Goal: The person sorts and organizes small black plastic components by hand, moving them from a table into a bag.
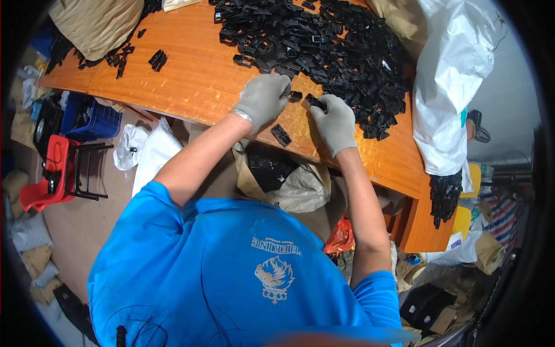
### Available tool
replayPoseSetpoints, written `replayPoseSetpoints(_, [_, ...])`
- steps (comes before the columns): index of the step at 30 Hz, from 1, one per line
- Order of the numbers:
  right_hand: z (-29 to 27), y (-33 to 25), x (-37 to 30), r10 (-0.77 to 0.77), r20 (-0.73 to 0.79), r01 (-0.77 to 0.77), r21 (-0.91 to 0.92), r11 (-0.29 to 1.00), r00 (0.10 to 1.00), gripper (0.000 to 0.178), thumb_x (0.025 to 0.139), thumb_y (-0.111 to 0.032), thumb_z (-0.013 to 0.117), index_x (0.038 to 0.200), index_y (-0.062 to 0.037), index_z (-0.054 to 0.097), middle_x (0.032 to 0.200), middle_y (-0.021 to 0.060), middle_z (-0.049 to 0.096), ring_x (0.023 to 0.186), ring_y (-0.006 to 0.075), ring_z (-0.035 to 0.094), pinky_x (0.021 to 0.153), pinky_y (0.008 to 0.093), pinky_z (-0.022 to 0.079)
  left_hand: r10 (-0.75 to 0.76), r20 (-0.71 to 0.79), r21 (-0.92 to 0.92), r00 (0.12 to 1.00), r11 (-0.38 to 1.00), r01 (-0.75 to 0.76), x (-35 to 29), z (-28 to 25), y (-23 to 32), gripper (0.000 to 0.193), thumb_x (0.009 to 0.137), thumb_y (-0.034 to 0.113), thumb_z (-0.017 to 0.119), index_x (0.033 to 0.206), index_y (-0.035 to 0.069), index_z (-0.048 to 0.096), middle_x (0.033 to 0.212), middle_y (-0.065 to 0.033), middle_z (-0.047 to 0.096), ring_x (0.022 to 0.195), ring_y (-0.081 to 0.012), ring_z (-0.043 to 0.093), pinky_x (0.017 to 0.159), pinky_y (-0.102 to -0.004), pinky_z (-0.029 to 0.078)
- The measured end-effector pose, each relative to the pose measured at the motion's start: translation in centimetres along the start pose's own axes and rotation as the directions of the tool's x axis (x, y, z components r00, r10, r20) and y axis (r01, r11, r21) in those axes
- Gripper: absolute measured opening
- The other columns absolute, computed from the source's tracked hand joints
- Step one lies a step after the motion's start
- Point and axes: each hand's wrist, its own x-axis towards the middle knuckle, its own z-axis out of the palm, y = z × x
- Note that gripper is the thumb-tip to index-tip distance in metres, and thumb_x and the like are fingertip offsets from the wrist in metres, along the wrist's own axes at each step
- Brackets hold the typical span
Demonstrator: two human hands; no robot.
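Note:
Grey work gloves cover both hands, which are over the front part of the wooden table (191, 87). My left hand (263, 99) has its fingers closed, with a small black plastic part (295, 96) at its fingertips. Just to the right, my right hand (335, 121) pinches another black plastic part (315, 102) between thumb and fingers. The two parts are close together but apart. Nearer the table's front edge lies a single black rectangular piece (281, 135). Beyond my hands spreads a large heap of black plastic parts (324, 46).
A few black parts (157, 60) lie at the left, near a brown sack (98, 26). A white sack (454, 75) hangs over the right edge. Under the table edge is an open sack (303, 191). On the floor at left are a blue crate (91, 121) and red chair (49, 176).

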Motion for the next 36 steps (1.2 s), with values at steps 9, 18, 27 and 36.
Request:
replayPoseSetpoints(9, [1.5, -2.2, 0.7, -0.196, 0.078, 0.193, 0.047, 0.980, 0.977, 0.023, 0.093, -0.023, 0.080, 0.109, -0.0070, 0.078, 0.108, 0.0174, 0.073, 0.104, 0.0384, 0.072, 0.092, 0.0495, 0.057, 0.094, 0.065, -0.037, 0.993, 0.995, -0.092, -1.2, -0.8, -1.4, 0.033, 0.089, 0.021, 0.082, 0.120, 0.010, 0.075, 0.119, -0.0132, 0.071, 0.118, -0.0363, 0.064, 0.104, -0.0465, 0.053])
replayPoseSetpoints(18, [1.3, -2.5, 1.9, -0.209, 0.175, 0.214, -0.005, 0.977, 0.962, 0.020, 0.090, -0.021, 0.083, 0.105, -0.0088, 0.078, 0.106, 0.0172, 0.072, 0.102, 0.0396, 0.072, 0.089, 0.0497, 0.058, 0.154, 0.076, -0.030, 0.985, 0.988, -0.152, -0.6, -0.3, -1.9, 0.027, 0.090, 0.023, 0.081, 0.112, 0.008, 0.078, 0.114, -0.0155, 0.073, 0.113, -0.0372, 0.066, 0.101, -0.0463, 0.053])
replayPoseSetpoints(27, [1.6, -2.7, 1.1, -0.173, 0.155, 0.167, 0.053, 0.985, 0.973, 0.021, 0.092, -0.024, 0.081, 0.100, -0.0054, 0.077, 0.105, 0.0198, 0.071, 0.100, 0.0419, 0.071, 0.088, 0.0517, 0.058, 0.020, 0.263, -0.307, 0.965, 0.950, 0.064, 0.2, -1.4, -2.0, 0.028, 0.090, 0.024, 0.080, 0.110, 0.005, 0.079, 0.107, -0.0176, 0.076, 0.105, -0.0370, 0.071, 0.093, -0.0453, 0.056])
replayPoseSetpoints(36, [1.1, -2.6, 0.6, -0.204, 0.161, 0.194, 0.072, 0.978, 0.966, 0.019, 0.093, -0.022, 0.080, 0.105, -0.0073, 0.079, 0.103, 0.0191, 0.073, 0.102, 0.0398, 0.072, 0.090, 0.0498, 0.058, 0.145, 0.104, -0.088, 0.984, 0.987, -0.137, -1.1, 0.2, -2.6, 0.035, 0.086, 0.022, 0.085, 0.118, 0.011, 0.076, 0.116, -0.0122, 0.072, 0.115, -0.0366, 0.064, 0.102, -0.0477, 0.051])
